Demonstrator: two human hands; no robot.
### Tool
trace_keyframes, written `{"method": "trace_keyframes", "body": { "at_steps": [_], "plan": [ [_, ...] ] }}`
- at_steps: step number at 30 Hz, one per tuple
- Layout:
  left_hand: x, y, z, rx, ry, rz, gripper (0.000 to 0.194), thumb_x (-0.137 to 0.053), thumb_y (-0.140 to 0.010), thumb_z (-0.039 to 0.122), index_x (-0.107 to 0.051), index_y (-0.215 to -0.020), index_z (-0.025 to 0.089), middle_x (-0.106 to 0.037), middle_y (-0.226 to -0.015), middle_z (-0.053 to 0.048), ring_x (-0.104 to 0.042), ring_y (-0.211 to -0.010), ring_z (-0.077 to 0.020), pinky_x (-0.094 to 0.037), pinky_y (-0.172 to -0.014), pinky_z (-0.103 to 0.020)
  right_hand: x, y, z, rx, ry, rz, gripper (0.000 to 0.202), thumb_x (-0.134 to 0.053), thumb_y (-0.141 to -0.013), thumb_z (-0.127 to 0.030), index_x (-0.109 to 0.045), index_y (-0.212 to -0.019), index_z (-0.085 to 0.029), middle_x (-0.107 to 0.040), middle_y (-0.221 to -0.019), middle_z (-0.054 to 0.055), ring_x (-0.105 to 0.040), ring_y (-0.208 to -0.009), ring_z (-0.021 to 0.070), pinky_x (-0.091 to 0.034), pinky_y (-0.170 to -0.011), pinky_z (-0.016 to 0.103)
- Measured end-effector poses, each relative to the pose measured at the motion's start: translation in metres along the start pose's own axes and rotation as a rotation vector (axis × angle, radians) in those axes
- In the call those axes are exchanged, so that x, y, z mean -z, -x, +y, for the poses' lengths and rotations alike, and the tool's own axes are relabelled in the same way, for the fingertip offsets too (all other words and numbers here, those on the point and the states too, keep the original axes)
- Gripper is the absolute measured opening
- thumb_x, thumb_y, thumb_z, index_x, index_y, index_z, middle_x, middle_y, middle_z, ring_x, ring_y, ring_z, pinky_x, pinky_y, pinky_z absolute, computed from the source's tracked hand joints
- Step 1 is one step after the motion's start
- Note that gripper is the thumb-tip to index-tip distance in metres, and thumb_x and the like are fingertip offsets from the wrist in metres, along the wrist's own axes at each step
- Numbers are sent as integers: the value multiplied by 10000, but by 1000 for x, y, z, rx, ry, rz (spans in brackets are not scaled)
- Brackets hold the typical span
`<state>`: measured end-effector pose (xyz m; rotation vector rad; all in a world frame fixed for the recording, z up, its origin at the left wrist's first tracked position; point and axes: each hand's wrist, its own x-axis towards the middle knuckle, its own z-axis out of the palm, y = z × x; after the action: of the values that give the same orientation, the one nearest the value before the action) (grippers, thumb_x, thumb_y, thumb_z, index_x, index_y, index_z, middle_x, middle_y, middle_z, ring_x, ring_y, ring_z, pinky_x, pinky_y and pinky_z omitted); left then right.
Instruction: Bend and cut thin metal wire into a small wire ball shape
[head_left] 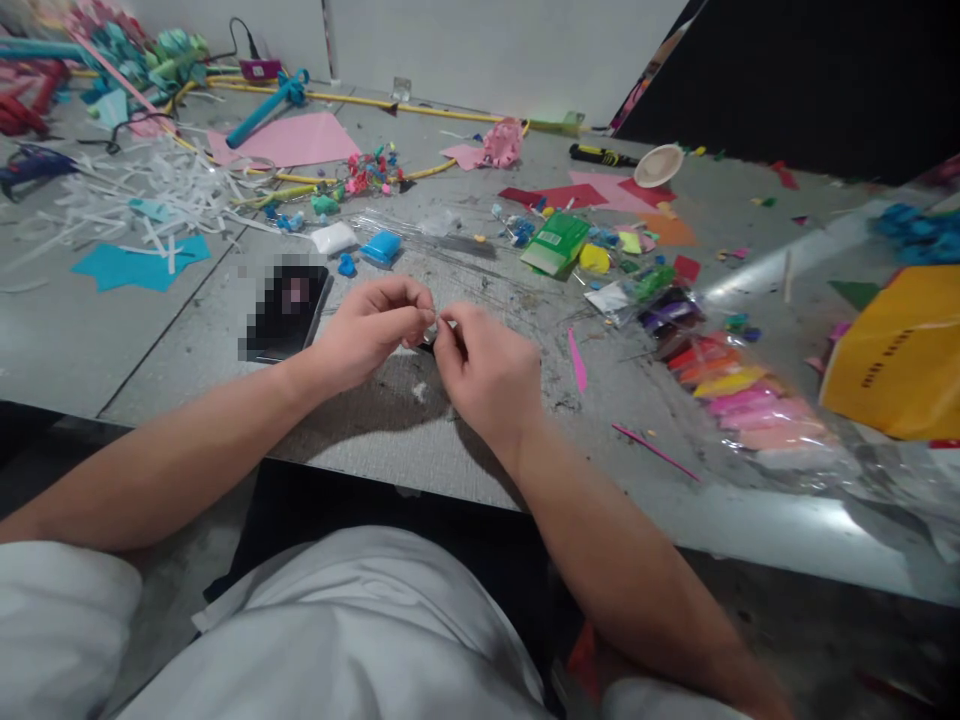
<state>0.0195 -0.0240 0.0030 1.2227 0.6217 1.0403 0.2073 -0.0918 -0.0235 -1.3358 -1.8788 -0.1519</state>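
Observation:
My left hand (379,328) and my right hand (487,365) meet fingertip to fingertip just above the table, near its front edge. Both are closed in a pinch. Something small sits between the fingertips, too tiny and too covered to name. A dark bit shows just below the fingers. To the left of my left hand lies a phone-like dark slab (289,310), partly pixelated. Beyond my hands are a blue packet (382,248), a white packet (334,238) and a small blue lump (346,265). Right of my right hand lies a pink strip (576,360).
White paper strips (172,185) and a blue paper piece (142,262) cover the left. At the right are a green packet (556,243), a clear bag of coloured clay-like packs (750,400) and a yellow envelope (896,355). A thin pink stick (656,452) lies near the front edge.

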Motion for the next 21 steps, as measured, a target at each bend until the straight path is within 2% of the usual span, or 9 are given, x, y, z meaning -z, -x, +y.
{"method": "trace_keyframes", "body": {
  "at_steps": [5, 9, 13, 15, 19, 21],
  "plan": [
    [8, -1, 4, 38, -102, -65, 122, -908, -718, 225, -797, -766, 232, -591, -602, 37, -516, -592, -120, -380, -602, -293, 14, -6, 6, 79, -8, -136, 398, -458, -1274, -371, -848, -1311, -302, -927, -1097, 88, -880, -1006, 300, -621, -883, 409],
    [16, 0, 8, 50, -163, -100, 107, -905, -720, 207, -809, -760, 231, -617, -627, 12, -491, -597, -129, -317, -577, -307, 26, -10, 9, 101, 31, -245, 367, -496, -1250, -334, -848, -1352, -310, -939, -1114, 95, -869, -996, 321, -597, -851, 425],
    [16, -1, 11, 54, -165, -136, 146, -946, -730, 174, -810, -769, 211, -642, -657, 5, -523, -615, -123, -342, -581, -296, 29, -12, 10, 101, 36, -281, 361, -505, -1255, -330, -850, -1362, -314, -940, -1108, 90, -874, -1002, 312, -610, -877, 422],
    [11, -1, 10, 81, -87, -114, 155, -948, -730, 158, -812, -790, 204, -644, -655, 17, -550, -614, -112, -392, -594, -275, 24, -11, 10, 84, 31, -251, 349, -504, -1272, -350, -844, -1338, -318, -931, -1087, 84, -872, -1000, 306, -612, -872, 414],
    [-2, 2, 5, 158, 142, 16, 162, -940, -764, 156, -791, -814, 197, -654, -675, 36, -578, -620, -87, -476, -636, -222, 3, -6, 10, 118, -17, -30, 447, -412, -1346, -456, -825, -1332, -286, -898, -1016, 71, -849, -909, 271, -592, -805, 381],
    [-6, 3, 1, 167, 196, 47, 191, -965, -762, 177, -790, -835, 195, -679, -699, 33, -608, -639, -88, -512, -655, -212, -5, -4, 10, 133, -43, 34, 470, -388, -1360, -472, -813, -1337, -273, -885, -981, 52, -827, -853, 247, -579, -776, 361]
  ]
}}
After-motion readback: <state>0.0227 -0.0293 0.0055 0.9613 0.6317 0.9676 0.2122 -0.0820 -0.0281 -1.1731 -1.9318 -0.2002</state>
